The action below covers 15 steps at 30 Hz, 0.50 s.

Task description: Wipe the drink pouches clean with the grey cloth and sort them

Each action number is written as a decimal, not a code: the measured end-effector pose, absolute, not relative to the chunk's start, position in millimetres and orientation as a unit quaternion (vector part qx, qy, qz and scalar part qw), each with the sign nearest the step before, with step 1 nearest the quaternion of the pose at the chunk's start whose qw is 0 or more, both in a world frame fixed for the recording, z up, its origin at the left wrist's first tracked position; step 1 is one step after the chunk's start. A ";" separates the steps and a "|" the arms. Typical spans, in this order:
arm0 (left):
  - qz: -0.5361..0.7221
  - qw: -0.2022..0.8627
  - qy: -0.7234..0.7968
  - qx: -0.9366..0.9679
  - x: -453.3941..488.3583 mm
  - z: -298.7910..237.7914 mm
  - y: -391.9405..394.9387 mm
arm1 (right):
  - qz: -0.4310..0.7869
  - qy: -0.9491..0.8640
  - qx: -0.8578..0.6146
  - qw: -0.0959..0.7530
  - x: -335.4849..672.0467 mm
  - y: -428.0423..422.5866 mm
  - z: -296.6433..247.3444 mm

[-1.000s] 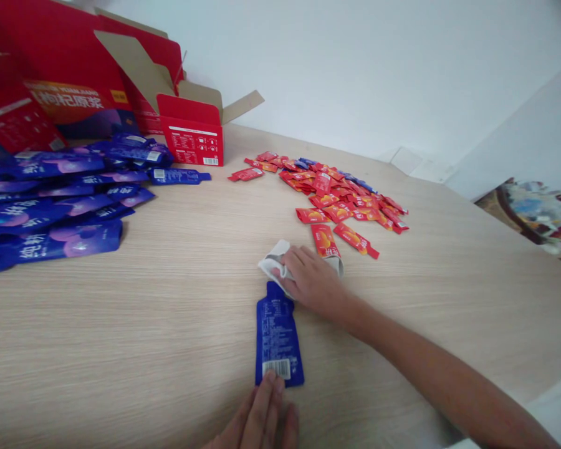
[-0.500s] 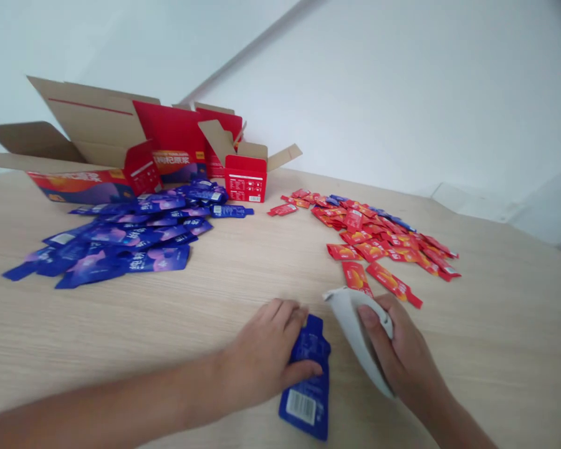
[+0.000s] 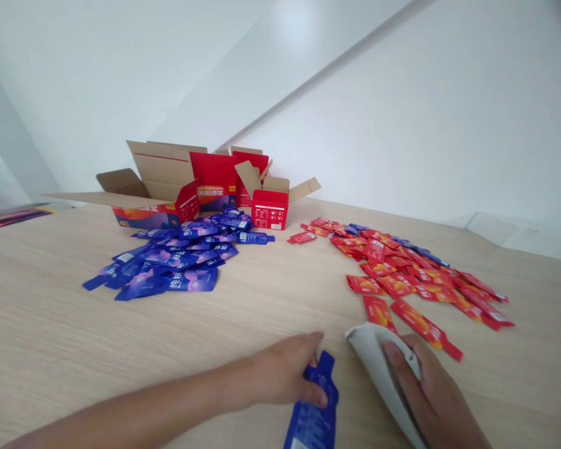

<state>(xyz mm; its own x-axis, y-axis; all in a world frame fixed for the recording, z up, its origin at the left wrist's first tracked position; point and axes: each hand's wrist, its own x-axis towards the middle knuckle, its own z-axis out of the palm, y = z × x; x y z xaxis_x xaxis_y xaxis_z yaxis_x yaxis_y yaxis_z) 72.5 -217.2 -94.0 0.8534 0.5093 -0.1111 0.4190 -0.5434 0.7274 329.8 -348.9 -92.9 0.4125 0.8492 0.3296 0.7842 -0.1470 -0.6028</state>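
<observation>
A blue pouch (image 3: 311,426) with a narrow neck lies near the table's front edge, its lower end cut off by the picture. My left hand (image 3: 287,369) is closed on its upper part, thumb across the front. To the right, my right hand (image 3: 432,390) grips a folded greyish-white cloth (image 3: 383,371), thumb inside the fold and fingers behind it. The cloth's tip points toward two red pouches: one red pouch (image 3: 378,312) partly behind it, and another red pouch (image 3: 425,327) just beyond my fingers.
On the wooden table (image 3: 262,299), a pile of blue pouches (image 3: 177,259) lies left and a pile of red pouches (image 3: 402,265) right, with a few blue ones along its far side. An open carton (image 3: 149,216) and a small red box (image 3: 270,215) with raised flaps stand behind, before a white wall.
The camera view has tilted up and turned left, so everything sits lower and further right. My left hand still grips the blue pouch; my right hand keeps the cloth.
</observation>
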 end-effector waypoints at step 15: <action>0.286 0.661 0.330 0.610 15.8 -34.1 -133.4 | 0.041 -0.569 -0.740 0.356 337.4 -349.8 -104.6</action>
<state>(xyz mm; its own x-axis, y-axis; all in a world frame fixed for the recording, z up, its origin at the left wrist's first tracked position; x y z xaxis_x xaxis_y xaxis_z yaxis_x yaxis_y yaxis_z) 15.8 -133.4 -34.1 0.6187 0.7808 -0.0866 0.0231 0.0922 0.9955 337.4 -349.8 -104.6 0.3496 0.8715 0.3439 0.8127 -0.0995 -0.5742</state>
